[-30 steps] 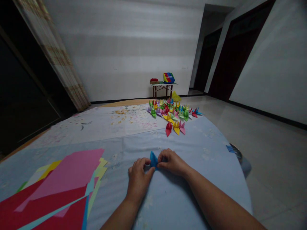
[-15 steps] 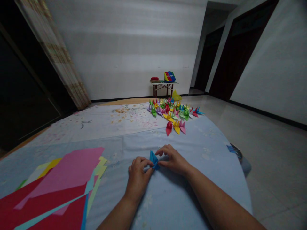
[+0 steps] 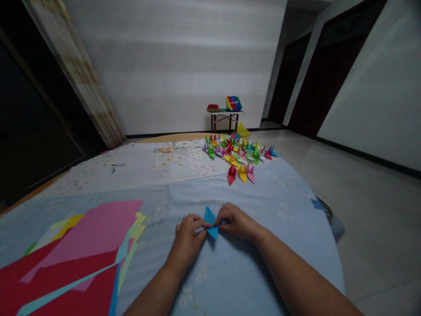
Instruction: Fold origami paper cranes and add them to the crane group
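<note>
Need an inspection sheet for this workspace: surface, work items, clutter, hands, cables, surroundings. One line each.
Surface: light-blue floral cloth, paler floral cloth beyond.
Work items: blue folded paper, front middle; loose coloured sheets, overlapping, front left.
Clutter: many coloured folded paper cranes, back right; red, yellow and pink ones nearest.
Hands: left hand and right hand both pinch the blue folded paper.
Cables: nothing seen.
Surroundings: small table bearing a multicoloured box; curtain at left.

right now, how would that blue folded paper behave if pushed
The blue folded paper is probably very light, being small and thin. Its folds likely stiffen it somewhat, though the narrow upper tip might bend easily.
</note>
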